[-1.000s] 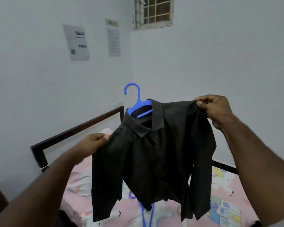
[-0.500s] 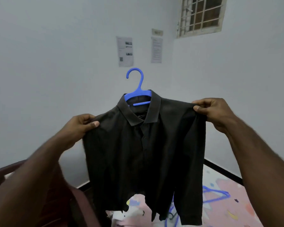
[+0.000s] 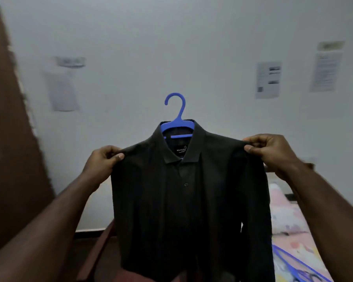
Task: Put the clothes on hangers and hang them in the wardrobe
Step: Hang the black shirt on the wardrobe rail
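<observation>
Between your two raised hands hangs the dark long-sleeved collared shirt (image 3: 183, 200), already threaded on the blue plastic hanger (image 3: 176, 121), whose hook stands upright above the collar. Your left hand (image 3: 102, 161) pinches the shirt's shoulder seam between thumb and curled fingers; your right hand (image 3: 271, 149) pinches the opposite shoulder the same way, so the garment is stretched flat and faces you, label showing inside the neck (the print is too small to read fully). Behind it stands the pale grey wall (image 3: 171, 47) with three printed paper sheets (image 3: 268, 80) taped to it, one at left badly blurred. At your far left edge runs a tall brown wooden panel (image 3: 10, 139), blurred; whether it is a door or the wardrobe you cannot tell. Low at your right lies the bed with a pink patterned sheet (image 3: 289, 220), and another blue hanger (image 3: 298, 265) rests on it. The shirt hides most of what is directly below and beyond it
</observation>
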The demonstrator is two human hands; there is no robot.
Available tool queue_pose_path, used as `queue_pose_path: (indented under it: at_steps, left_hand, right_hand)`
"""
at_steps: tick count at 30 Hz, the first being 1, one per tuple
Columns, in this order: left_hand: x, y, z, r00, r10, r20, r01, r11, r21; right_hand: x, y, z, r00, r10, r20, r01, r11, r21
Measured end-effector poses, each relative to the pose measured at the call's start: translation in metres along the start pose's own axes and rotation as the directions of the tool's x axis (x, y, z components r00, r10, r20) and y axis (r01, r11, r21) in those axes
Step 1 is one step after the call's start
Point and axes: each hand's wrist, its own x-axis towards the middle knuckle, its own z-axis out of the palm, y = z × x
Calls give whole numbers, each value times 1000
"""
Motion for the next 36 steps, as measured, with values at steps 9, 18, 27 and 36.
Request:
queue_pose_path:
  at_steps: [9, 18, 27, 36]
  left_hand:
    - [-80, 21, -168, 987, -99, -128, 100, 995, 1]
    - [-171, 0, -320, 895, -173, -411, 171, 984, -42]
    - [-232, 18, -481, 790, -146, -596, 157, 987, -34]
    - [-272, 27, -606, 663, -60, -746, 184, 979, 84]
  right_hand:
    - [-5, -60, 135, 992, -107, 64, 77, 930, 360]
    - [-74, -128, 277, 947, -184, 264, 30, 868, 496]
    - [-144, -211, 396, 828, -271, 490, -40, 844, 534]
    - [-190, -283, 515, 800, -311, 513, -64, 806, 589]
